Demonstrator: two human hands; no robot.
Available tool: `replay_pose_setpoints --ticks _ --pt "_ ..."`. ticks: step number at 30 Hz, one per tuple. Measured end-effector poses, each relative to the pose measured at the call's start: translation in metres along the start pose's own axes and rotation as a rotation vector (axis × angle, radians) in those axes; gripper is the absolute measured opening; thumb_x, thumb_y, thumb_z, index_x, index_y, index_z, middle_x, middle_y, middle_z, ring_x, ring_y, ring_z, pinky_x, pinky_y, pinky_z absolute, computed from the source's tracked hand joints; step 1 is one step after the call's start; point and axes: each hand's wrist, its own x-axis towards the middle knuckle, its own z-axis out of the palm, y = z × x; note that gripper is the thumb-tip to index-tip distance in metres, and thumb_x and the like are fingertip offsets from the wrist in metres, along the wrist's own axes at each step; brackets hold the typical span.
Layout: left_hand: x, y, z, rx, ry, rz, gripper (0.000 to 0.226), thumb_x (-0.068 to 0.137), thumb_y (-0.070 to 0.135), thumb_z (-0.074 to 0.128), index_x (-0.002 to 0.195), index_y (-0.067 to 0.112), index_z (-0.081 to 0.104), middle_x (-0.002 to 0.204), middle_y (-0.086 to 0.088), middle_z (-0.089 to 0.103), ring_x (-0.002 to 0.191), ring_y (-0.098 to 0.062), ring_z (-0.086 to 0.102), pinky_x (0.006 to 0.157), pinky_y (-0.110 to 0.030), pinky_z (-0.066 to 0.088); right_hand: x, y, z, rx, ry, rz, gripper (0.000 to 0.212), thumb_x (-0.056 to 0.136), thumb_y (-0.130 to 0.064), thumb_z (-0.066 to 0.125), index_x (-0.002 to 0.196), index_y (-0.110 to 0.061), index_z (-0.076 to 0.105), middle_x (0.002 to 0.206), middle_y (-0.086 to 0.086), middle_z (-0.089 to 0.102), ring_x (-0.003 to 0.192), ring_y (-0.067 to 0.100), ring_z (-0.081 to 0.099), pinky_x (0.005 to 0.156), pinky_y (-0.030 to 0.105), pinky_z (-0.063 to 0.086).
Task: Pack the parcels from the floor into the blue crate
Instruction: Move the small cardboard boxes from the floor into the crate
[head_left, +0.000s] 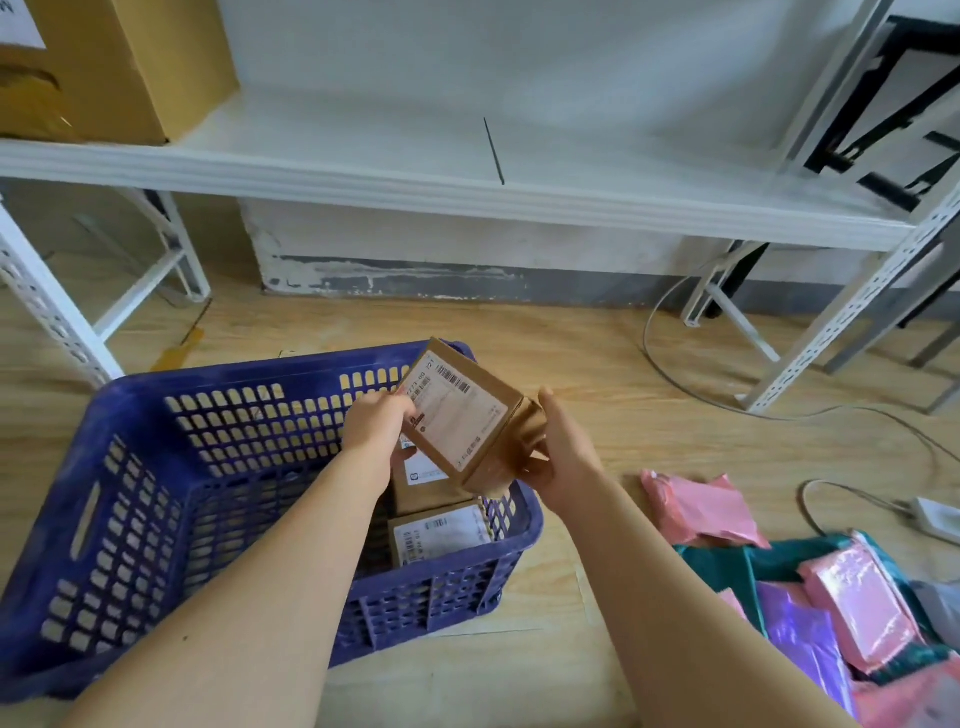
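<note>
A blue slotted crate (156, 519) stands on the wooden floor in front of me. Above its right end, both hands hold a brown cardboard parcel (462, 415) with a white shipping label, tilted. My left hand (376, 423) grips its left edge and my right hand (558, 447) grips its right end. Two more labelled cardboard parcels (441, 535) lie inside the crate along its right wall. Pink, purple and teal bagged parcels (831, 597) lie piled on the floor at the right.
A white metal shelf (467, 171) runs across the back, with a big cardboard box (119, 67) on its left end. The shelf's legs (831, 332) stand at both sides. Grey cables (675, 364) and a white power strip (935, 514) lie on the floor at right.
</note>
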Motion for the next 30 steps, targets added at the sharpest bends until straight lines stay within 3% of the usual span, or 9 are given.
replay_pose_setpoints --ticks 2,4,8,12,16,18,22,26,30 --pt "0.003 -0.001 -0.004 -0.021 0.015 0.021 0.014 0.086 0.007 0.055 0.099 0.009 0.058 0.096 -0.011 0.060 0.090 -0.024 0.058 0.087 -0.047 0.054 0.001 0.002 0.008 0.007 -0.064 -0.024 0.052 0.089 -0.049 0.055 0.129 -0.018 0.045 0.105 0.007 0.057 0.091 0.023 0.059 0.060 0.031 0.048" --pt "0.005 -0.001 -0.008 -0.032 0.024 0.032 0.013 0.088 0.007 0.056 0.100 0.011 0.055 0.102 -0.010 0.056 0.097 -0.024 0.054 0.088 -0.044 0.054 0.006 0.006 0.014 -0.020 -0.102 -0.049 0.067 0.085 -0.045 0.063 0.140 -0.024 0.031 0.122 0.009 0.055 0.104 0.028 0.059 0.068 0.034 0.053" --pt "0.017 -0.003 -0.020 -0.078 0.084 0.017 0.021 0.087 0.004 0.058 0.106 0.013 0.052 0.108 -0.009 0.051 0.102 -0.023 0.047 0.085 -0.042 0.055 0.017 0.020 0.027 -0.191 -0.110 -0.022 0.070 0.084 -0.045 0.063 0.143 -0.032 0.028 0.126 0.011 0.057 0.103 0.029 0.062 0.058 0.033 0.054" --pt "0.030 -0.011 -0.030 -0.117 0.120 -0.060 0.018 0.086 0.001 0.057 0.099 0.010 0.050 0.104 -0.012 0.054 0.100 -0.025 0.050 0.086 -0.044 0.054 0.027 0.032 0.045 -0.406 -0.078 -0.039 0.061 0.093 -0.046 0.046 0.146 -0.041 0.017 0.129 0.006 0.053 0.108 0.029 0.060 0.066 0.036 0.054" --pt "0.049 -0.026 -0.034 -0.156 0.120 -0.116 0.022 0.086 -0.002 0.055 0.106 0.006 0.054 0.109 -0.014 0.059 0.099 -0.023 0.054 0.090 -0.044 0.053 0.042 0.046 0.064 -0.545 -0.064 -0.078 0.064 0.095 -0.037 0.040 0.149 -0.037 0.006 0.136 0.005 0.050 0.117 0.027 0.054 0.096 0.045 0.049" --pt "0.060 -0.036 -0.032 -0.165 0.117 -0.134 0.027 0.087 -0.002 0.055 0.114 0.004 0.055 0.113 -0.014 0.059 0.100 -0.023 0.054 0.092 -0.043 0.052 0.052 0.049 0.069 -0.596 -0.045 -0.082 0.065 0.095 -0.033 0.042 0.150 -0.033 0.008 0.139 0.004 0.048 0.120 0.027 0.051 0.101 0.046 0.045" --pt "0.079 -0.063 -0.020 -0.212 0.102 -0.218 0.026 0.090 0.001 0.053 0.115 0.007 0.055 0.113 -0.008 0.056 0.103 -0.020 0.050 0.097 -0.040 0.049 0.076 0.051 0.073 -0.699 -0.044 -0.116 0.064 0.094 -0.018 0.047 0.150 -0.025 0.017 0.135 0.004 0.053 0.115 0.024 0.056 0.091 0.036 0.051" --pt "0.100 -0.081 -0.018 -0.290 0.105 -0.294 0.017 0.093 0.001 0.050 0.101 0.014 0.057 0.108 -0.006 0.060 0.099 -0.018 0.052 0.095 -0.036 0.046 0.096 0.053 0.084 -0.756 -0.033 -0.160 0.068 0.089 -0.011 0.048 0.149 -0.027 0.020 0.125 0.003 0.061 0.096 0.022 0.063 0.079 0.039 0.057" --pt "0.120 -0.086 -0.021 -0.282 0.102 -0.230 0.036 0.091 -0.001 0.048 0.125 0.011 0.053 0.119 -0.006 0.061 0.103 -0.018 0.054 0.095 -0.037 0.047 0.103 0.059 0.090 -0.829 0.034 -0.194 0.060 0.089 -0.015 0.049 0.144 -0.026 0.028 0.128 0.003 0.059 0.107 0.023 0.060 0.068 0.025 0.048"
